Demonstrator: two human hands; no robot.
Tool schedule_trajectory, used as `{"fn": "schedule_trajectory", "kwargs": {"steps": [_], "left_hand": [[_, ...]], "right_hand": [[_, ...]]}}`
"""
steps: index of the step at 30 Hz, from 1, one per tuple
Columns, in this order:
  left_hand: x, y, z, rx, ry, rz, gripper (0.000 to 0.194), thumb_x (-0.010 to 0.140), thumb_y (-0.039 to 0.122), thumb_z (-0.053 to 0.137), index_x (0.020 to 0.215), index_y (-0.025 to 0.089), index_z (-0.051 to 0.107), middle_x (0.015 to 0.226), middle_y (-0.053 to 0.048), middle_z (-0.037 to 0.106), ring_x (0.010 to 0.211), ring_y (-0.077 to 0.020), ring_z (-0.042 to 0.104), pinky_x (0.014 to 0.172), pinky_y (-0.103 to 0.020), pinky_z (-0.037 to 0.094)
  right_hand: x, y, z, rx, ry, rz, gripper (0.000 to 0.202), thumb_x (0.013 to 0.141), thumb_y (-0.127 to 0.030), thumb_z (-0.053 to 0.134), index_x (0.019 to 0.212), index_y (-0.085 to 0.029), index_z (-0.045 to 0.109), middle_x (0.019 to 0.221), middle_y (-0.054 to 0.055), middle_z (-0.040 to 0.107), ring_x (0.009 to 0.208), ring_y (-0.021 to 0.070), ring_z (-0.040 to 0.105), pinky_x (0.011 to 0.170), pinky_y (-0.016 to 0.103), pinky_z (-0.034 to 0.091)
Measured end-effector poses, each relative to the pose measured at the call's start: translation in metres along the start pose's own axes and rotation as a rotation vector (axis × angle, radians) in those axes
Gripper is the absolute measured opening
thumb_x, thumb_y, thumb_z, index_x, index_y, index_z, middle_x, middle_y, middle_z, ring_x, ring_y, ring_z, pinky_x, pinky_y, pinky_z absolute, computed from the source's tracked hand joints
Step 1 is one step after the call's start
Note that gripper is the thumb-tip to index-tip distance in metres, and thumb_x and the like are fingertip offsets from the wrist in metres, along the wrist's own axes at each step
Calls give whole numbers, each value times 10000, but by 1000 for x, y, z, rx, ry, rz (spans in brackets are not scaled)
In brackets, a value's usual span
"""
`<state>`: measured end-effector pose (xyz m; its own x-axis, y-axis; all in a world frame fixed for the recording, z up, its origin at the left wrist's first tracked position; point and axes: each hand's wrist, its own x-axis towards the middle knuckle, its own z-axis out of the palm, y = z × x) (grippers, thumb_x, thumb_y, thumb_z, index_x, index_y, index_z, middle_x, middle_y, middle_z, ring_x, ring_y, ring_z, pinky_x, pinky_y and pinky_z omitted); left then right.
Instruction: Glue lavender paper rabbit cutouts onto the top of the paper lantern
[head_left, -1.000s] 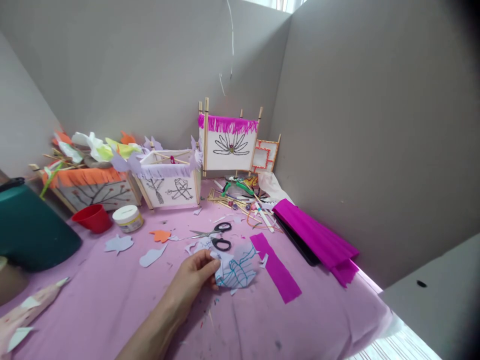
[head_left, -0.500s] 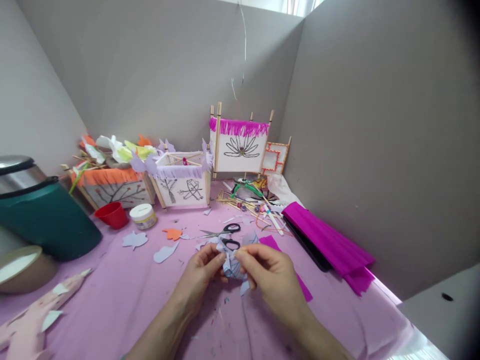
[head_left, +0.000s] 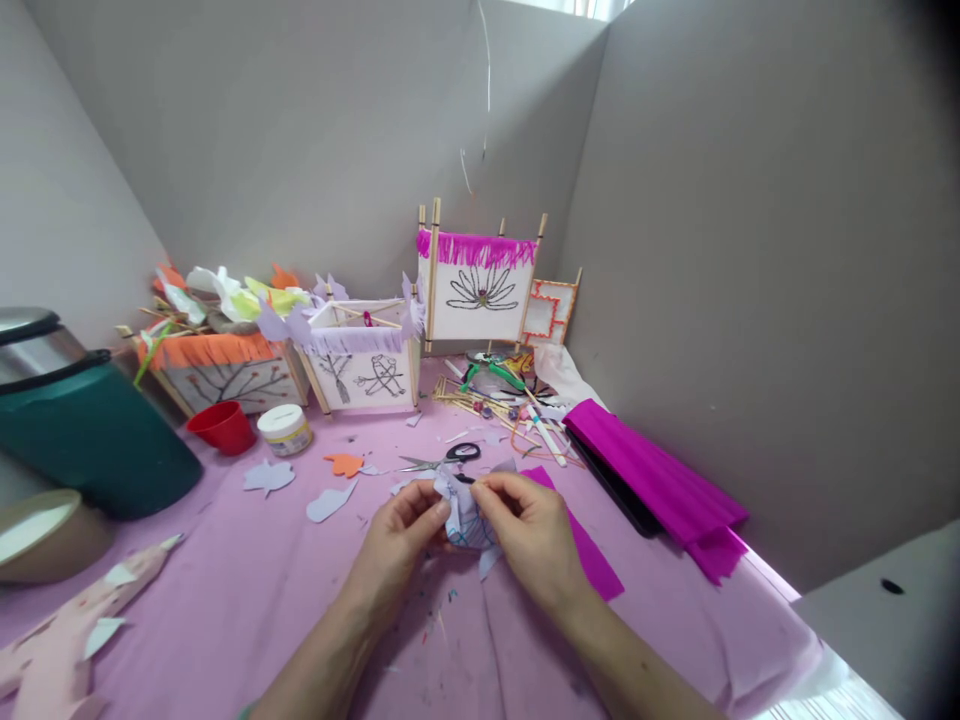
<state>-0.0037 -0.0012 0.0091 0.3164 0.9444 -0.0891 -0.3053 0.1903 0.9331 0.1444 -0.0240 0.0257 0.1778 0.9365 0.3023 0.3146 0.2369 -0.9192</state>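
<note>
Lilac paper cut-out with blue pen lines (head_left: 463,518), crumpled, sits just above the pink tablecloth (head_left: 225,610) at picture centre, pinched from both sides. The left hand (head_left: 396,545) grips it at 9 o'clock, the right hand (head_left: 534,530) at 3 o'clock, fingertips closed on the paper. Black-handled scissors (head_left: 446,458) lie near at 12 o'clock; a magenta crepe strip (head_left: 592,565) lies under the right hand.

I saw scissors (head_left: 442,460) lying on the pink cloth (head_left: 225,600), a red cup (head_left: 222,427) just beside a white jar (head_left: 285,430), and a green bin (head_left: 82,430) at the left. Three paper lanterns (head_left: 480,290) stood along the wall, with folded magenta crepe (head_left: 652,475) at the right.
</note>
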Motion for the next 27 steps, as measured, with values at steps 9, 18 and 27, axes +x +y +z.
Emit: {"fn": "schedule_trajectory", "kwargs": {"steps": [9,18,27], "left_hand": [[2,-2,-5,86,21,-27,249,718,344,739,818,141,634,677,-8,600,584,-96,509,572,-227,399],[4,-5,-5,190,72,-35,312,688,425,723,764,152,591,633,7,569,544,-113,489,496,-240,428],[9,-8,1,198,113,-76,314,658,430,720,677,180,531,516,51,478,466,-97,430,462,-239,432]], "right_hand": [[11,-2,-3,-207,-128,-82,167,846,-180,578,722,-174,690,685,0,649,651,131,569,590,205,379],[13,-4,-8,-442,-274,-302,142,888,-160,553,868,-178,693,842,28,686,776,148,608,690,229,379],[50,-1,-34,-625,-319,-230,266,879,-178,521,635,-170,627,619,-19,624,591,109,550,550,205,330]]}}
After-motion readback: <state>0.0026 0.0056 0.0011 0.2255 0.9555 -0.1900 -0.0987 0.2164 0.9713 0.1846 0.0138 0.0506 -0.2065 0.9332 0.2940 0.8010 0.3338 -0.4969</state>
